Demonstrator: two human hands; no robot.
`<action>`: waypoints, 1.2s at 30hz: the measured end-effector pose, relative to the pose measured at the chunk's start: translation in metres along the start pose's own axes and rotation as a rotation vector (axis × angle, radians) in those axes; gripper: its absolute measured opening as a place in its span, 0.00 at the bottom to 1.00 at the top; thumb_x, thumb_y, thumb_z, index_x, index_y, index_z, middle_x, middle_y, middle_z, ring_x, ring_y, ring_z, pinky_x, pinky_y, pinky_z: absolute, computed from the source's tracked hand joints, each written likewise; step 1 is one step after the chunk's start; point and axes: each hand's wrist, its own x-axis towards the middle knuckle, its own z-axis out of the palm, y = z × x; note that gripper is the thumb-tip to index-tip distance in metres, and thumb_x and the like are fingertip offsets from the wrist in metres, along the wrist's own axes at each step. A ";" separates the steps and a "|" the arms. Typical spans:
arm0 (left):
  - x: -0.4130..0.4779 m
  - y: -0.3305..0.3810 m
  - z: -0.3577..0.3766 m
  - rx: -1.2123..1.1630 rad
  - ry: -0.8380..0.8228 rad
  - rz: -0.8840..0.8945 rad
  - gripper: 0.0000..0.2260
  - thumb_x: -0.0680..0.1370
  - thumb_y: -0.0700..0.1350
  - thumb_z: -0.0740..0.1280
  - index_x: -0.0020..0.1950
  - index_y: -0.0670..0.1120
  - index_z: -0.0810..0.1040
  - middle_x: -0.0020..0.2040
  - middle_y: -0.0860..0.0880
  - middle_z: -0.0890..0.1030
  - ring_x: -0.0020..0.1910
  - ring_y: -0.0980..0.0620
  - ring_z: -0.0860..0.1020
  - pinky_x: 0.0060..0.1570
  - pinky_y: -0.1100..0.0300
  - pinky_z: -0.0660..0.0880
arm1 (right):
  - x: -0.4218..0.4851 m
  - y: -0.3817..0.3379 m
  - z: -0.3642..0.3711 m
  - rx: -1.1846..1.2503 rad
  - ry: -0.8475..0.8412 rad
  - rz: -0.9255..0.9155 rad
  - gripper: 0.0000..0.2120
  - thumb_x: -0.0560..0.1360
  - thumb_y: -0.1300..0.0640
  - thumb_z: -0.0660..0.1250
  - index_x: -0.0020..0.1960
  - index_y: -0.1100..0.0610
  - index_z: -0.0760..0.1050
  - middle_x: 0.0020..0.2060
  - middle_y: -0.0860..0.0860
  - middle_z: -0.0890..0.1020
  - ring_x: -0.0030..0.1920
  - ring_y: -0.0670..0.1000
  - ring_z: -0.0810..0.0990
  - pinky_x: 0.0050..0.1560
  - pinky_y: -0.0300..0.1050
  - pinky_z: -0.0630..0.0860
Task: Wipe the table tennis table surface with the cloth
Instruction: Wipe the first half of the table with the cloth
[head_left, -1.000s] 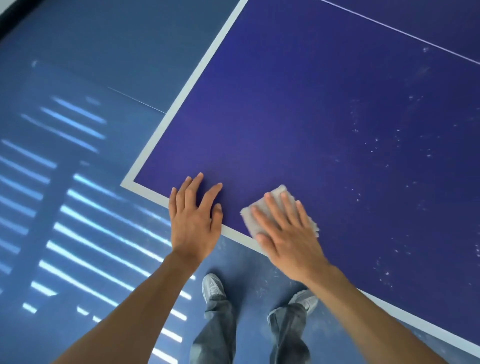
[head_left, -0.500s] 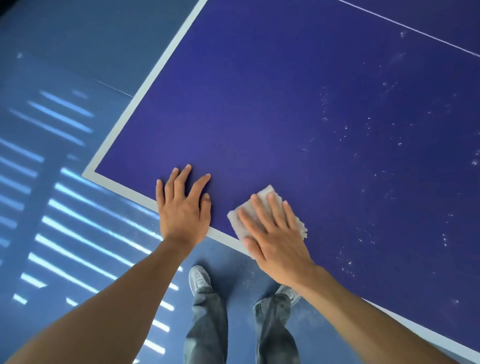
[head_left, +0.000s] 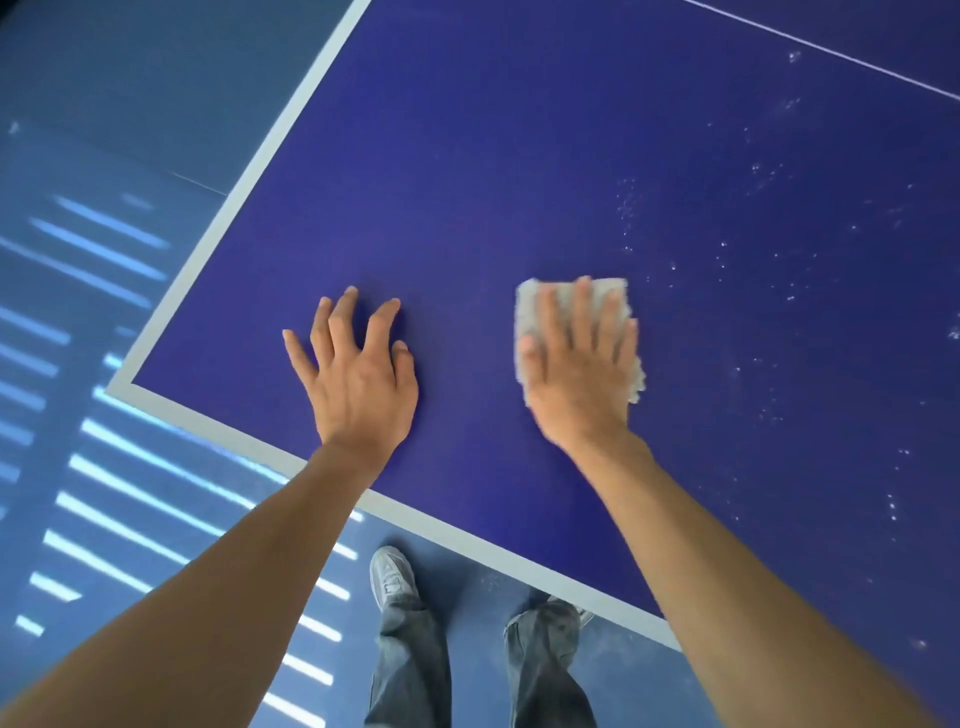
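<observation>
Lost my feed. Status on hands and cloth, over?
Left hand flat on table, empty. Right hand pressing cloth flat. White specks right of cloth. Nothing blocking.

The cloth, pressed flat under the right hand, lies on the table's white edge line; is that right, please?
Not quite: the head view shows the cloth, pressed flat under the right hand, on the table's blue surface, well inside the white edge line.

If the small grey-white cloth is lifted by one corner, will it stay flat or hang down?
Probably it hangs down: the small grey-white cloth has fuzzy edges, so it seems soft. It likely weighs little, lying thin under the flat right hand. Pushed, it should slide on the smooth dark blue table.
</observation>
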 end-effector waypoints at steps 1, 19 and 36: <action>0.006 0.000 0.001 0.009 -0.026 -0.044 0.20 0.84 0.48 0.58 0.76 0.54 0.70 0.81 0.44 0.63 0.82 0.42 0.56 0.78 0.33 0.46 | -0.016 -0.012 0.006 -0.030 -0.017 -0.184 0.28 0.86 0.44 0.44 0.85 0.47 0.45 0.84 0.56 0.45 0.83 0.65 0.41 0.80 0.67 0.42; 0.016 -0.001 0.006 0.047 -0.107 -0.122 0.20 0.85 0.47 0.53 0.77 0.55 0.68 0.80 0.45 0.63 0.82 0.41 0.55 0.78 0.32 0.45 | 0.024 -0.033 0.001 -0.126 -0.082 -0.636 0.26 0.87 0.43 0.46 0.84 0.45 0.53 0.85 0.53 0.51 0.84 0.62 0.46 0.81 0.65 0.46; 0.018 0.003 0.007 0.083 -0.126 -0.131 0.22 0.83 0.50 0.49 0.76 0.54 0.68 0.80 0.43 0.63 0.81 0.39 0.56 0.77 0.31 0.47 | 0.062 0.015 -0.009 -0.113 -0.043 -0.502 0.27 0.86 0.42 0.46 0.84 0.46 0.55 0.84 0.54 0.53 0.83 0.63 0.48 0.81 0.66 0.49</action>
